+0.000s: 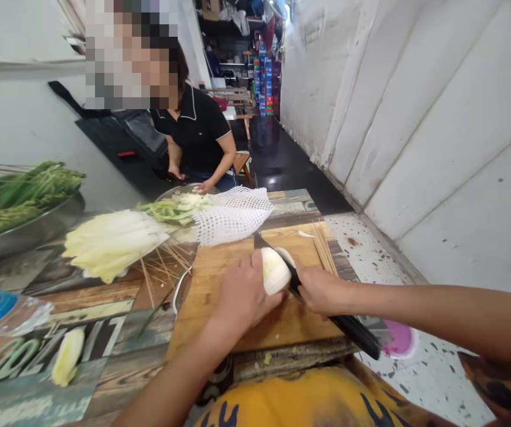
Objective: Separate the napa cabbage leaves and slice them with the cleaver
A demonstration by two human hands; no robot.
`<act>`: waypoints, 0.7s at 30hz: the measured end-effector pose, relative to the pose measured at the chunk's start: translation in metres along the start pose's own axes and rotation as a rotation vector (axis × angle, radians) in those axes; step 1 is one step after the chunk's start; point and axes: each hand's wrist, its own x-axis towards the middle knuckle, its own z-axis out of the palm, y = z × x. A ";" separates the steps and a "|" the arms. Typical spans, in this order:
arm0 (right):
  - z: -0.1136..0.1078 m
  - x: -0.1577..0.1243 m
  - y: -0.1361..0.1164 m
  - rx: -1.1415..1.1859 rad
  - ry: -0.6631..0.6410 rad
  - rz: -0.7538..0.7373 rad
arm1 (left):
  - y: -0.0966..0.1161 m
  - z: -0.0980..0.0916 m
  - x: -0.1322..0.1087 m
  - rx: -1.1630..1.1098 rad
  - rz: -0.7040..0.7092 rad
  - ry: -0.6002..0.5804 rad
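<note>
My left hand (243,287) is wrapped round the cut base end of a Chinese cabbage (274,271), holding it on the wooden cutting board (208,270). In my right hand (320,290) is a black-handled knife (358,337), its fingers closed round the handle. The dark blade stands against the right side of the cabbage, and a pale slice (286,256) shows just beyond it. Part of the blade is hidden behind the cabbage. Left of the board lies a pile of pale yellow cabbage leaves (113,240).
Bamboo skewers (324,249) lie along the board's right edge, others beside the leaves. White foam netting (235,216) is behind the board. A person (197,130) sits opposite, hands at a bowl. Scissors (13,359), a loose leaf (69,356) and a basin of greens (55,216) are at left.
</note>
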 end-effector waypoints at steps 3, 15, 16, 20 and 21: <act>0.004 -0.011 0.002 -0.005 -0.021 -0.003 | -0.004 0.001 0.000 -0.003 0.021 0.012; 0.010 -0.015 0.017 0.056 0.172 -0.067 | -0.028 -0.014 0.009 0.081 0.222 -0.034; 0.006 -0.019 0.022 0.074 0.194 -0.064 | -0.038 -0.018 0.014 0.108 0.245 -0.049; -0.017 -0.021 0.044 0.055 0.379 0.017 | -0.067 -0.033 0.029 0.229 0.266 -0.150; -0.022 -0.017 0.048 0.031 0.432 0.052 | -0.066 -0.034 0.031 0.253 0.229 -0.147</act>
